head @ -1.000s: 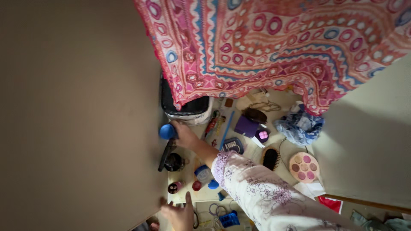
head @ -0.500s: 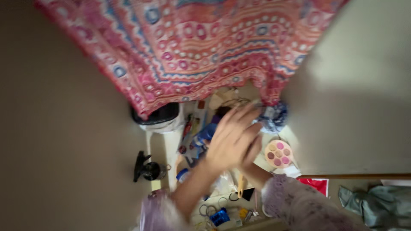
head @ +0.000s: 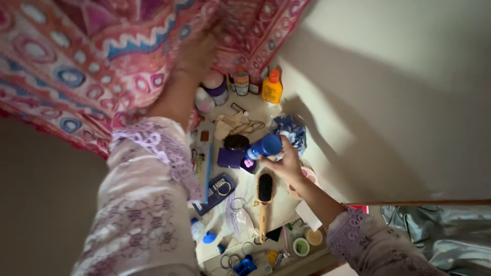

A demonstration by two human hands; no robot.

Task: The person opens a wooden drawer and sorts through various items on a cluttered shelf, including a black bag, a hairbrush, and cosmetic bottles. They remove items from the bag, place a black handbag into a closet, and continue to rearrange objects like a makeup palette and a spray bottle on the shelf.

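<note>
My left hand (head: pixel 197 51) is raised at the top centre and grips the edge of a pink, red and blue patterned cloth (head: pixel 87 56), holding it up off the shelf. My right hand (head: pixel 287 164) is shut on a blue cylindrical container (head: pixel 265 146), tilted just above the cluttered shelf. Directly below that hand lies a wooden hairbrush (head: pixel 264 190) with dark bristles. A purple box (head: pixel 229 158) and a dark round compact (head: pixel 236 142) sit just left of the container. A round pink makeup palette (head: pixel 310 177) is mostly hidden behind my right wrist.
At the back of the shelf stand an orange bottle (head: pixel 272 88), small jars (head: pixel 240 83) and a white and purple tub (head: pixel 215 85). A blue crumpled cloth (head: pixel 291 129) lies by the pale wall (head: pixel 388 92). Small pots, rings and clips crowd the front edge. Teal fabric (head: pixel 440 230) lies lower right.
My left hand has risen and lifted the patterned cloth, uncovering the bottles at the back. My right hand now holds the blue container over the middle of the shelf. The view has swung.
</note>
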